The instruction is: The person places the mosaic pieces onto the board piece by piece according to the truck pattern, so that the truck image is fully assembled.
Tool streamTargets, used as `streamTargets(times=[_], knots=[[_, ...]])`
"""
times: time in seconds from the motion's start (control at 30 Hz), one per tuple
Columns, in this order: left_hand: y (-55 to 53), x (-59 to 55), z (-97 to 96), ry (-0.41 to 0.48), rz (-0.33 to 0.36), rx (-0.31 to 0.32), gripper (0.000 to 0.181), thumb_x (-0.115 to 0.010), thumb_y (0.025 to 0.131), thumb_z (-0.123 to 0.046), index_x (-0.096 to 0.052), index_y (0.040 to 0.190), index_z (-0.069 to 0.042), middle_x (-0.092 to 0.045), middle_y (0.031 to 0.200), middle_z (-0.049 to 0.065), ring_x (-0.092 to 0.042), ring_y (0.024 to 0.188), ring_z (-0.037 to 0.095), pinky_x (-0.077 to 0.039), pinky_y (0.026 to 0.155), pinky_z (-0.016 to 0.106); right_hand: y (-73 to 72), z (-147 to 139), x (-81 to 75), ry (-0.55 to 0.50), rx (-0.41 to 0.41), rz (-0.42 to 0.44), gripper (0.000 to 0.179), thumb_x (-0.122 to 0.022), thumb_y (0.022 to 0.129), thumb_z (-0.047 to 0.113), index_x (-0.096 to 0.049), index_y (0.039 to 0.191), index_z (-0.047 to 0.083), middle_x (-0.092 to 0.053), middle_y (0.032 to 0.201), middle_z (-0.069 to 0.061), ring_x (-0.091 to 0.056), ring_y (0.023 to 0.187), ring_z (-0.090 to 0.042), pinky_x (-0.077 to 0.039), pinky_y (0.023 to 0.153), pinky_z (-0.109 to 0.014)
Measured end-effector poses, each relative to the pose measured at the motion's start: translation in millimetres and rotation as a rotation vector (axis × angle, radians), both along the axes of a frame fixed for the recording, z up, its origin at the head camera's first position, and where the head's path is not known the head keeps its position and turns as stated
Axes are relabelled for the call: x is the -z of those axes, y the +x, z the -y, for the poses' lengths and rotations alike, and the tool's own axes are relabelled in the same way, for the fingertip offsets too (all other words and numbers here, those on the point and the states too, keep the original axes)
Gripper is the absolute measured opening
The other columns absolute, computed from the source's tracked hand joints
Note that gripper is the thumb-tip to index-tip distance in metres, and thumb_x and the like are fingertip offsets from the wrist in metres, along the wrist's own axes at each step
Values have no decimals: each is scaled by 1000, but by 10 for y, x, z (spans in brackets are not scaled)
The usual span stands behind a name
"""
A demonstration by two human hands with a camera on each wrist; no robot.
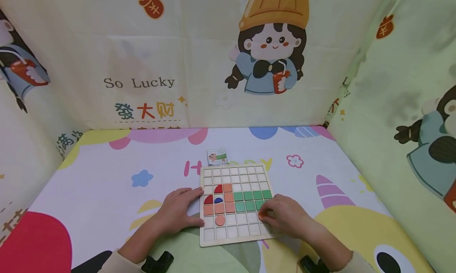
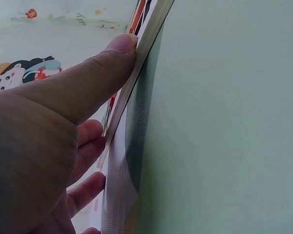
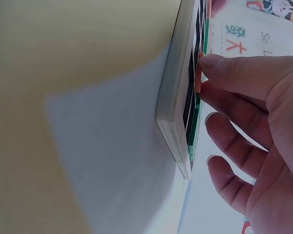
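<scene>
A square wooden grid board [image 1: 231,243] lies on the patterned tabletop. Along its left edge rests my left hand [image 1: 176,210], thumb and fingers spread against the rim; the left wrist view shows the thumb [image 2: 112,61] on the board's side. Over the board's right part, my right hand [image 1: 286,215] pinches an orange round piece [image 1: 261,216] between thumb and index finger, just below the green squares [image 1: 248,200]. The orange piece [image 3: 199,73] stands close at the grid in the right wrist view. Two red quarter-round pieces [image 1: 218,189], a blue half-round [image 1: 218,200], several orange squares [image 1: 229,207] and an orange disc [image 1: 220,220] fill other cells.
Behind the board lies a small picture card [image 1: 217,156] with a coloured grid figure. The tabletop [image 1: 107,178] is a cloth printed with shapes, and printed cloth walls [image 1: 199,67] stand at the back and both sides.
</scene>
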State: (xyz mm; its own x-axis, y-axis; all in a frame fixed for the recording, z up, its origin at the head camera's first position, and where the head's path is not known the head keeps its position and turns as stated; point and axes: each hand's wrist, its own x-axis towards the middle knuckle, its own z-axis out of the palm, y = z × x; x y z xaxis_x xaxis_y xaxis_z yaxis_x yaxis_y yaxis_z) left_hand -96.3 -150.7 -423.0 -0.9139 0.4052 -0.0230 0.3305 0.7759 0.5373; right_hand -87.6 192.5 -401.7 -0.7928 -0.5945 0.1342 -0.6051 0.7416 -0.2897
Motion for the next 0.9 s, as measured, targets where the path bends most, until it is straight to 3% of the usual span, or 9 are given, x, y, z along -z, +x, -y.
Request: streamTargets(times=[0.47,0.9], knots=[[-8,16,-22,-2,22,-26,86,-88,72,-48,-56,143,-13,-55,143,4,-40,135,36,-29,109,61,-28,12,-47,-16,26,107,12,-82,83,16,-72,81,24,-60,78,23,-53,77,-3,-50,69,-31],[8,14,-29,-12,21,-41,86,-88,72,-48,-55,144,-15,-56,142,4,-40,135,35,-30,109,61,-30,5,-35,-62,65,149,11,-81,85,19,-72,82,24,-61,78,24,-52,73,-2,-48,70,-31]])
